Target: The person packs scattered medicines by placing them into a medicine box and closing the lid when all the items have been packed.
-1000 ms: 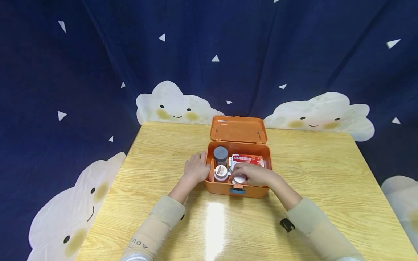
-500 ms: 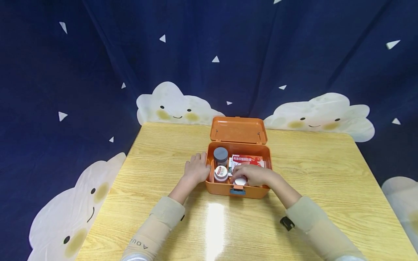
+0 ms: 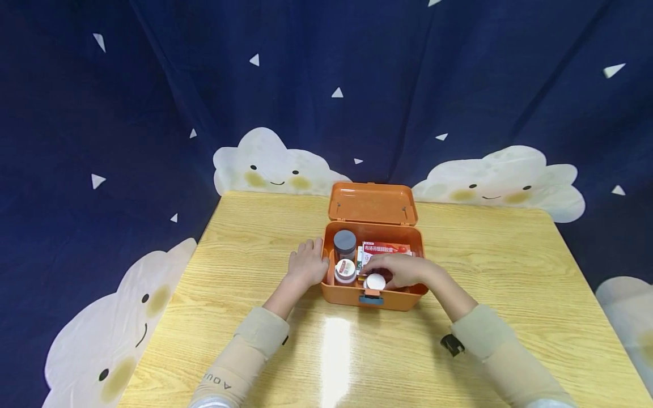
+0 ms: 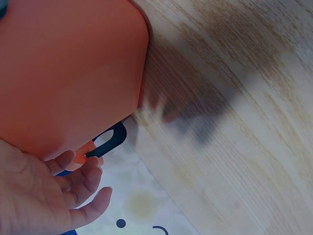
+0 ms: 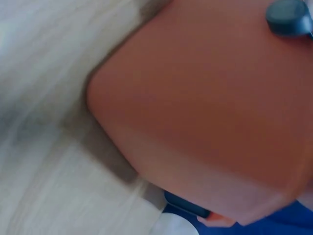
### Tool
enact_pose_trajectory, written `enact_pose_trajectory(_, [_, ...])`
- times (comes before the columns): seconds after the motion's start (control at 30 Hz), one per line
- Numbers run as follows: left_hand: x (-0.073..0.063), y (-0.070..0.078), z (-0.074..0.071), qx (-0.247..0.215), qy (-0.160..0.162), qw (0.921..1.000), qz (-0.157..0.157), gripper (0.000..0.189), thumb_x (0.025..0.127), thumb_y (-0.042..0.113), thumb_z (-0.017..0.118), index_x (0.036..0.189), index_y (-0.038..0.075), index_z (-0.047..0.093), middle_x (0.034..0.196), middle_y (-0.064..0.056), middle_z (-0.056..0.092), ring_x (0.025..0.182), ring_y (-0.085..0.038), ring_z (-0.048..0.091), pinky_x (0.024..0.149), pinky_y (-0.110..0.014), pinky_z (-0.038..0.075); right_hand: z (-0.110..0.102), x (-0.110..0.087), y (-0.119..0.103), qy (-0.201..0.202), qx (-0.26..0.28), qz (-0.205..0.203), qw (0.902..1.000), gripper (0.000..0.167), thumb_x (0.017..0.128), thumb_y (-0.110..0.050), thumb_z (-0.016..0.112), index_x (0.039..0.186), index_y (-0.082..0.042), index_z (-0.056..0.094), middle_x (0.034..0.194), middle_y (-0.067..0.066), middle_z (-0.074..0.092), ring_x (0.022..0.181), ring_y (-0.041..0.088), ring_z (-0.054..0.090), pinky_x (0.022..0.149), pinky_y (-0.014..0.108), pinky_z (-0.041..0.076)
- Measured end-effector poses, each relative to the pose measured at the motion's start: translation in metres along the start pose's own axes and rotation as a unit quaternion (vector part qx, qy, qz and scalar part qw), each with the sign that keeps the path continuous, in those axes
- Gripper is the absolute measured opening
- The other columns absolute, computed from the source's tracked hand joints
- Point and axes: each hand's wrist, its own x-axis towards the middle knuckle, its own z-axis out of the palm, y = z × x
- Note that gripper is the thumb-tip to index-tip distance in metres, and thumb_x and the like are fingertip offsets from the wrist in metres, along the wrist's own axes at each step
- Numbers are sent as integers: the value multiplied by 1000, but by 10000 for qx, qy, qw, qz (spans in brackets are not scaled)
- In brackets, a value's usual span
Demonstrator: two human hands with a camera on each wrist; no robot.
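Note:
An orange box point(image 3: 352, 293) stands on the table with its lid point(image 3: 372, 204) raised. My left hand point(image 3: 308, 263) rests against the box's left side, thumb at the rim; in the left wrist view its fingers point(image 4: 88, 183) are loosely bent beside the wall. My right hand point(image 3: 405, 271) is inside the box, fingers spread over a white-capped bottle point(image 3: 375, 281) near the front wall, apart from its cap. Left of that stand another white-capped bottle point(image 3: 345, 271) and a grey-lidded jar point(image 3: 344, 242). A red medicine box point(image 3: 380, 247) lies behind the hand, partly covered. The right wrist view shows the box wall point(image 5: 205, 107), no fingers.
A blue latch point(image 3: 370, 299) sits on the box's front. In the left wrist view a dark handle point(image 4: 110, 140) shows by the far corner of the box. Behind the wooden table point(image 3: 265, 226) hangs a dark blue curtain point(image 3: 306, 68) with cloud prints.
My right hand has lifted slightly and shifted right, its fingers opening away from the white-capped bottle, whose cap now shows in full. The left hand stays put.

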Motion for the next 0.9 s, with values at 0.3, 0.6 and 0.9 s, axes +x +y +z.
enact_pose_trajectory(0.3, [-1, 0, -1, -17, 7, 10000, 5, 44, 91, 29, 44, 128, 5, 39, 117, -15, 48, 107, -30, 45, 84, -47, 39, -28, -6, 12, 2238, 847, 308, 9705, 28, 87, -15, 61, 113, -3, 60, 109, 13, 62, 98, 24, 57, 87, 45, 44])
enact_pose_trajectory(0.6, [0, -1, 0, -12, 17, 10000, 15, 45, 91, 29, 44, 129, 6, 38, 119, -15, 47, 108, -30, 45, 84, -47, 38, -44, -7, 50, 4738, 1916, 1369, 8486, 37, 92, -13, 52, 123, 7, 46, 121, 26, 49, 111, 37, 47, 93, 52, 35])
enact_pose_trajectory(0.9, [1, -2, 1, -19, 21, 10000, 21, 43, 91, 29, 43, 127, 6, 39, 117, -14, 47, 107, -30, 44, 83, -47, 38, -39, -10, 85, 4225, 2902, 2446, 8231, 56, 96, -20, 41, 139, 8, 19, 137, 34, 27, 127, 46, 28, 104, 51, 24])
